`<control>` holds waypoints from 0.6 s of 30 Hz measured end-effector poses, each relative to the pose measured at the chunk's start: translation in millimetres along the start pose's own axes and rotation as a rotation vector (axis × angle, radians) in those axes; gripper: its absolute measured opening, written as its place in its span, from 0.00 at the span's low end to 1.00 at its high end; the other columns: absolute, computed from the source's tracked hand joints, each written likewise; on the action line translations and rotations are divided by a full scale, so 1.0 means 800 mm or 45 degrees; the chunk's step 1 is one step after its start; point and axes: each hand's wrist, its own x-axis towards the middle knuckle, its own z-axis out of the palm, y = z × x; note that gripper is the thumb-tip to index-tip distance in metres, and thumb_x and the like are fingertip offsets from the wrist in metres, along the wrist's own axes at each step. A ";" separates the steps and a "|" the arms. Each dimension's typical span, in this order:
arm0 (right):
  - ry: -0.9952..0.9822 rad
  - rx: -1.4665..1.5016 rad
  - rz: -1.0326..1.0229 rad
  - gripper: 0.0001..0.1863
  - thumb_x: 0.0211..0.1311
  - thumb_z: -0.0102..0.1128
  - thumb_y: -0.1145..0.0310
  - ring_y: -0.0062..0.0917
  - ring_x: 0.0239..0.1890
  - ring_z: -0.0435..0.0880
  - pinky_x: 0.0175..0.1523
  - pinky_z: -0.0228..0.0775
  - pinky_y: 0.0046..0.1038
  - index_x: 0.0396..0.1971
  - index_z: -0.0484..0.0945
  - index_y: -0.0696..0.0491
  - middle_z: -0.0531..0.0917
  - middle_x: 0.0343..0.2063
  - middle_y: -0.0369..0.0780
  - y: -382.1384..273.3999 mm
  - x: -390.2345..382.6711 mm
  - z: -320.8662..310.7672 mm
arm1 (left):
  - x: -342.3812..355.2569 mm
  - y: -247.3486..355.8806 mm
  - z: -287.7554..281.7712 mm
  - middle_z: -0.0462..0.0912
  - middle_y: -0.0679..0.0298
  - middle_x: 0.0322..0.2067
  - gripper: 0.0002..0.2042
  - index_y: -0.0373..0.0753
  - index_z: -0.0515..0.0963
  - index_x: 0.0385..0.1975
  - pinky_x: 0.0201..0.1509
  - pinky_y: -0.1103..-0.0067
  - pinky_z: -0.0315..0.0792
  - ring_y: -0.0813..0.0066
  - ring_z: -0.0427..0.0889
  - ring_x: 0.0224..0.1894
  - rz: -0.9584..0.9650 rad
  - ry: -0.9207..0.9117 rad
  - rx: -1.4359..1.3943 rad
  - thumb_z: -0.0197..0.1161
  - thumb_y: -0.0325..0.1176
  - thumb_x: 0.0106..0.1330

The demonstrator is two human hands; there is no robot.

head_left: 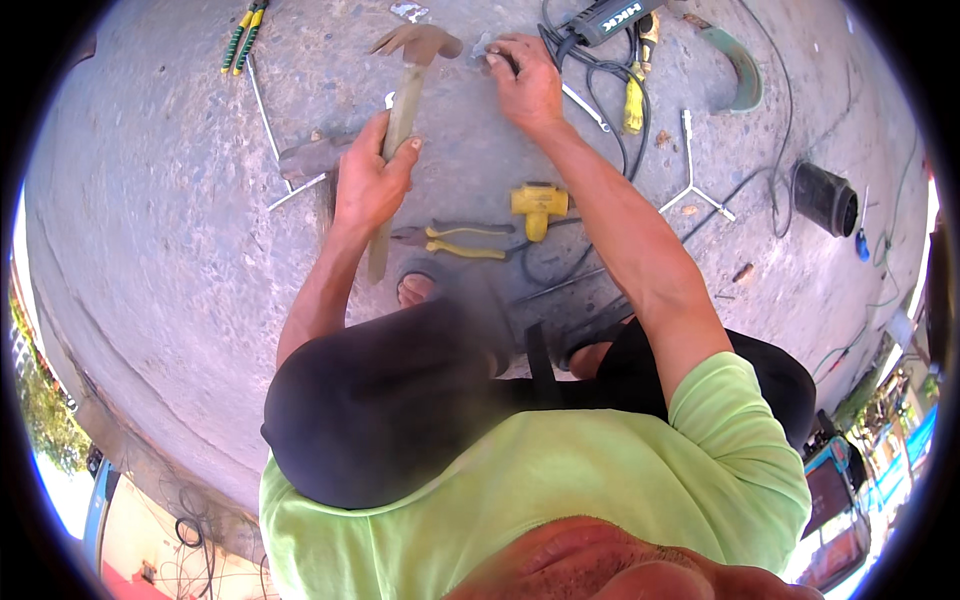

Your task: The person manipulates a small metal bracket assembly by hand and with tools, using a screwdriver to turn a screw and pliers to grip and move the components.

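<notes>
My left hand (370, 182) is wrapped round the wooden handle of a claw hammer (418, 46), whose rusty head points away from me. Farther right, my right hand (530, 84) rests low over the concrete floor with its fingers curled. Something small and dark shows between thumb and fingers, too hidden to name. A pale scrap (482, 46) lies by those fingertips. Beside my left wrist is a short dark block (312, 158). Nearer my feet lie pliers with yellow handles (468, 252) and a yellow electrical socket block (538, 200).
A dark corded power tool (608, 18) and a yellow-handled tool (634, 100) lie beyond my right hand. Farther right are a Y-shaped wrench (690, 182), a curved metal band (744, 72) and a black cup-like container (824, 198). Green-and-yellow pliers (243, 40) and a long metal rod (266, 118) lie left.
</notes>
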 end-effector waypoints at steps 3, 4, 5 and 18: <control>-0.038 0.344 0.243 0.10 0.67 0.62 0.69 0.35 0.48 0.85 0.55 0.76 0.34 0.44 0.83 0.56 0.85 0.48 0.42 -0.004 0.004 -0.005 | -0.014 -0.025 -0.006 0.80 0.63 0.26 0.15 0.31 0.76 0.51 0.27 0.77 0.72 0.78 0.78 0.21 -0.148 -0.053 -0.245 0.63 0.32 0.70; -0.045 0.475 0.366 0.10 0.69 0.61 0.69 0.33 0.47 0.86 0.54 0.77 0.33 0.45 0.83 0.57 0.85 0.48 0.42 -0.008 0.004 -0.008 | -0.020 -0.038 -0.006 0.79 0.65 0.25 0.14 0.31 0.76 0.51 0.26 0.79 0.71 0.82 0.76 0.20 -0.175 -0.063 -0.302 0.63 0.31 0.70; -0.104 0.632 0.493 0.12 0.71 0.59 0.67 0.32 0.47 0.86 0.53 0.78 0.32 0.48 0.81 0.58 0.85 0.48 0.43 -0.011 0.004 -0.013 | -0.027 -0.049 -0.005 0.80 0.64 0.26 0.14 0.30 0.76 0.50 0.25 0.79 0.71 0.81 0.76 0.20 -0.198 -0.060 -0.330 0.63 0.31 0.70; -0.596 1.591 1.031 0.22 0.79 0.43 0.57 0.36 0.58 0.82 0.53 0.80 0.37 0.60 0.73 0.58 0.83 0.56 0.44 -0.125 0.012 -0.053 | -0.055 -0.092 -0.008 0.83 0.60 0.28 0.15 0.30 0.76 0.51 0.28 0.76 0.74 0.75 0.80 0.22 -0.308 -0.019 -0.464 0.62 0.33 0.71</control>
